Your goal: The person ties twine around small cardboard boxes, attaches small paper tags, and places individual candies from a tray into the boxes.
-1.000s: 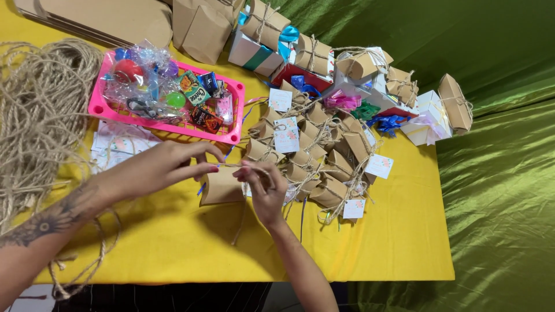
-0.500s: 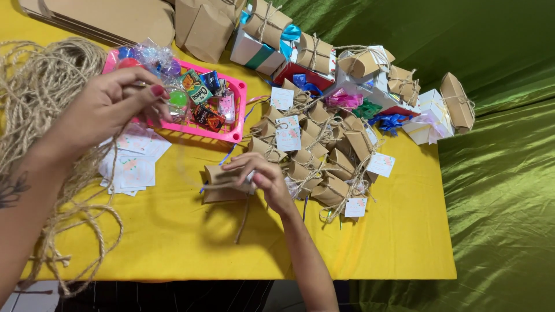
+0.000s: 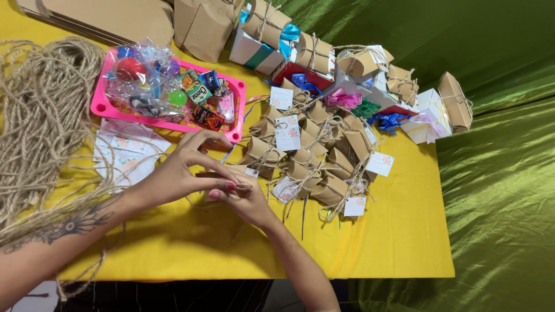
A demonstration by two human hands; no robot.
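Note:
My left hand [image 3: 182,173] and my right hand [image 3: 250,201] meet over a small kraft paper box [image 3: 215,174] on the yellow tablecloth [image 3: 370,248]. The box is mostly hidden beneath them. My right hand grips it from below. The fingertips of my left hand pinch down on it from the left; whether they hold anything small I cannot tell. Just beyond the hands lies a pink plastic tray [image 3: 103,107] filled with wrapped toys and sweets. White paper tags [image 3: 124,155] lie under my left wrist.
A big tangle of jute twine [image 3: 40,110] covers the left side. Several finished kraft boxes with tags and twine [image 3: 315,159] are piled to the right of my hands. Larger gift boxes [image 3: 263,34] and flat cardboard [image 3: 110,20] stand at the back. Green cloth [image 3: 497,185] drapes on the right.
My left hand reached up to the pink tray, then came back down to the kraft box. My right hand stayed on the box throughout.

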